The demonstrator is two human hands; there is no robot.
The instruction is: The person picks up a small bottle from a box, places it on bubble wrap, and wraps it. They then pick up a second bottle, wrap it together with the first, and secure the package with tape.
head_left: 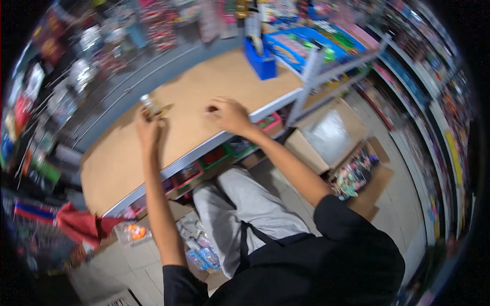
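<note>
My left hand [148, 125] is closed around the lower part of a small clear container [148, 103] with a whitish top, raised over the left half of the wooden shelf board [189, 132]. A yellowish patch shows on the board just right of the container. My right hand [230, 117] is above the board near its front edge, fingers curled in toward the thumb. Blur leaves me unable to tell what, if anything, is in that pinch. The two hands are apart.
A blue tape dispenser [261, 61] stands at the board's back right, beside blue trays [293, 48] of goods. Packaged items hang on racks behind. Open cardboard boxes [311, 148] sit on the floor at right. Coloured bins [214, 155] fill the shelf below, near my knees.
</note>
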